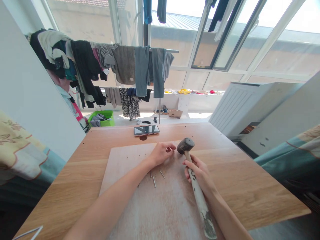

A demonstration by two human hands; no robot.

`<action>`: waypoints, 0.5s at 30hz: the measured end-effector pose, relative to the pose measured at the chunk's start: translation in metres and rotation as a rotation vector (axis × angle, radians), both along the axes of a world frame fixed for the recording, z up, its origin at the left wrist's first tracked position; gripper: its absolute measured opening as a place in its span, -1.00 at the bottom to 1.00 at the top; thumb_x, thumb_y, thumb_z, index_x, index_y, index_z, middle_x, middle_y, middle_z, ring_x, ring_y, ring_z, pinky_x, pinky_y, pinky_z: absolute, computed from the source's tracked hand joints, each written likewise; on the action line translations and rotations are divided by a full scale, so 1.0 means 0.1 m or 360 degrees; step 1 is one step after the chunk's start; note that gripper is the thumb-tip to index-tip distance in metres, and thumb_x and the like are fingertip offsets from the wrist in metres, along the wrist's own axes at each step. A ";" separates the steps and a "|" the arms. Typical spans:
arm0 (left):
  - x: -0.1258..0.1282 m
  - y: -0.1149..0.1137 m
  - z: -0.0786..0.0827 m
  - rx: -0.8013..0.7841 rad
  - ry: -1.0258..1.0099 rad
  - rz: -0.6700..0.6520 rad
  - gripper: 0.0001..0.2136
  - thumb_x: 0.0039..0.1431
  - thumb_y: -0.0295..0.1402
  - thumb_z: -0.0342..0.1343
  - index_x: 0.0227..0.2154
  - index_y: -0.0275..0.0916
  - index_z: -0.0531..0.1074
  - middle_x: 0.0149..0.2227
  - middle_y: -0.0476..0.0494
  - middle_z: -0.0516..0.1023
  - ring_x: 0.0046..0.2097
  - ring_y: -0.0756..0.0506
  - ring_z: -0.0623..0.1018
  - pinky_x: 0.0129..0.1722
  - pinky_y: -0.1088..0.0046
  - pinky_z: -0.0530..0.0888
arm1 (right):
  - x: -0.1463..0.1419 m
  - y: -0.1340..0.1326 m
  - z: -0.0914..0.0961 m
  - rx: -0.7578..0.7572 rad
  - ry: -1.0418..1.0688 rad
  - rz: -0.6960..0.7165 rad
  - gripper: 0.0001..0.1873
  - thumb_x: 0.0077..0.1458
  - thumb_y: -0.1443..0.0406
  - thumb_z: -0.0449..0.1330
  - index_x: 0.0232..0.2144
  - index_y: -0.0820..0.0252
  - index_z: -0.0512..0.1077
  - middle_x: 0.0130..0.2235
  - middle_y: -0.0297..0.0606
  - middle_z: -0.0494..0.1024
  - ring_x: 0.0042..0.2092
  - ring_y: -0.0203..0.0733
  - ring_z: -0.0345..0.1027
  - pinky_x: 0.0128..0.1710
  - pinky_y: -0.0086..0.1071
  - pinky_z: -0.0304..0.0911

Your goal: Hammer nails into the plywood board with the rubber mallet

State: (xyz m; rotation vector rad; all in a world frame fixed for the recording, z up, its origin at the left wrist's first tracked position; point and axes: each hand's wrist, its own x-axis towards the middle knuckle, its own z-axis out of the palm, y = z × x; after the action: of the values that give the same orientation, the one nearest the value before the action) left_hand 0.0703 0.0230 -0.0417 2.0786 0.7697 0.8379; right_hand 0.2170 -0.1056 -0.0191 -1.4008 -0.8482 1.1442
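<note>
My right hand (198, 170) is wrapped round the worn, paint-chipped handle of a hammer (186, 145), just below its dark, blunt head. The head hangs over the far right part of a pale wooden board (145, 213). Just left of it, my left hand (162, 154) rests low over the board. Its fingers are curled and drawn together, and whatever is between the fingertips is too small to make out. Loose nails (154, 182) lie on the board beneath my left forearm. A row of small dots, perhaps nail heads, shows on the board left of my hand.
The board lies on a wooden table (240, 186). A phone (146, 130) rests near the table's far edge. Beyond stand a drying rack hung with clothes (125, 63) and a green basket (108, 118). Curtains (290, 156) flank the table, with a white cabinet-like unit (240, 106) at right.
</note>
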 end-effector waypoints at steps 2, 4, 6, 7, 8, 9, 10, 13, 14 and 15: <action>0.00 0.00 -0.01 -0.0004 0.0004 0.0007 -0.82 0.08 -0.54 0.13 -0.30 -0.29 0.60 -0.33 -0.09 0.66 -0.32 -0.03 0.55 -0.22 0.48 0.49 | 0.01 0.01 -0.03 -0.0020 0.0011 0.0021 -0.51 -0.09 0.05 0.34 -0.16 0.16 0.36 -0.56 -0.52 0.42 -0.72 -0.42 0.19 -0.80 -0.54 0.07; 0.01 0.01 -0.01 -0.0037 -0.0004 0.0001 -0.83 0.11 -0.53 0.13 -0.27 -0.29 0.59 -0.33 -0.09 0.66 -0.31 -0.03 0.57 -0.18 0.46 0.50 | 0.03 0.02 -0.05 -0.0030 0.0023 0.0037 -0.48 -0.09 0.07 0.35 -0.12 0.15 0.35 -0.49 -0.49 0.48 -0.71 -0.41 0.22 -0.82 -0.55 0.08; 0.02 0.01 -0.02 -0.0093 -0.0005 0.0009 -0.81 0.10 -0.53 0.15 -0.22 -0.29 0.58 -0.33 -0.10 0.67 -0.31 -0.04 0.59 -0.16 0.44 0.51 | 0.05 0.02 -0.07 -0.0035 0.0038 0.0058 -0.46 -0.09 0.08 0.35 -0.08 0.14 0.34 -0.44 -0.45 0.52 -0.70 -0.42 0.23 -0.83 -0.56 0.09; 0.02 0.01 -0.02 -0.0112 0.0000 0.0024 -0.79 0.09 -0.53 0.17 -0.20 -0.29 0.57 -0.34 -0.10 0.68 -0.31 -0.04 0.59 -0.16 0.43 0.51 | 0.06 0.02 -0.07 -0.0034 0.0047 0.0069 -0.46 -0.08 0.08 0.35 -0.07 0.15 0.34 -0.43 -0.44 0.53 -0.70 -0.43 0.21 -0.83 -0.57 0.09; 0.02 0.01 -0.02 -0.0120 0.0007 0.0042 -0.79 0.08 -0.53 0.18 -0.19 -0.30 0.56 -0.34 -0.11 0.68 -0.31 -0.05 0.60 -0.16 0.43 0.52 | 0.07 0.01 -0.07 -0.0033 0.0056 0.0077 -0.47 -0.07 0.09 0.34 -0.08 0.15 0.34 -0.44 -0.45 0.52 -0.71 -0.45 0.19 -0.83 -0.57 0.08; 0.02 0.01 -0.01 -0.0118 0.0016 0.0057 -0.79 0.07 -0.53 0.19 -0.20 -0.30 0.55 -0.34 -0.11 0.68 -0.31 -0.05 0.60 -0.16 0.42 0.52 | 0.07 0.01 -0.07 -0.0026 0.0066 0.0081 -0.49 -0.06 0.09 0.34 -0.09 0.15 0.36 -0.44 -0.45 0.51 -0.72 -0.46 0.17 -0.83 -0.58 0.06; 0.02 0.01 -0.01 -0.0111 0.0028 0.0070 -0.80 0.08 -0.53 0.20 -0.21 -0.30 0.55 -0.34 -0.12 0.68 -0.31 -0.05 0.60 -0.16 0.41 0.52 | 0.07 0.00 -0.06 -0.0010 0.0077 0.0078 -0.51 -0.06 0.10 0.33 -0.10 0.15 0.36 -0.43 -0.46 0.51 -0.72 -0.48 0.15 -0.83 -0.59 0.06; 0.01 0.01 0.00 -0.0096 0.0054 0.0098 -0.84 0.09 -0.50 0.21 -0.23 -0.30 0.55 -0.33 -0.12 0.69 -0.32 -0.05 0.59 -0.17 0.41 0.52 | 0.03 -0.04 -0.01 0.0059 0.0109 0.0096 -0.55 -0.05 0.08 0.32 -0.14 0.14 0.37 -0.44 -0.46 0.50 -0.71 -0.49 0.13 -0.81 -0.58 0.04; 0.00 0.01 0.00 -0.0096 0.0053 0.0102 -0.85 0.09 -0.49 0.21 -0.24 -0.30 0.54 -0.33 -0.12 0.69 -0.32 -0.05 0.59 -0.17 0.41 0.52 | 0.01 -0.05 0.02 0.0074 0.0117 0.0121 -0.57 -0.01 0.06 0.30 -0.15 0.14 0.38 -0.49 -0.47 0.48 -0.72 -0.48 0.12 -0.81 -0.58 0.03; 0.00 0.01 0.00 -0.0094 0.0046 0.0104 -0.85 0.10 -0.48 0.22 -0.24 -0.30 0.54 -0.33 -0.12 0.69 -0.32 -0.04 0.59 -0.18 0.42 0.52 | 0.00 -0.06 0.04 0.0083 0.0124 0.0154 -0.58 0.03 0.03 0.27 -0.16 0.15 0.38 -0.54 -0.49 0.46 -0.73 -0.47 0.11 -0.81 -0.57 0.02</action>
State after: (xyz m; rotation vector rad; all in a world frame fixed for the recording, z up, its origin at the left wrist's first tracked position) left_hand 0.0708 0.0239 -0.0419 2.0265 0.8718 0.8120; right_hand 0.2166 -0.1119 -0.0152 -1.2764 -0.8916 1.2336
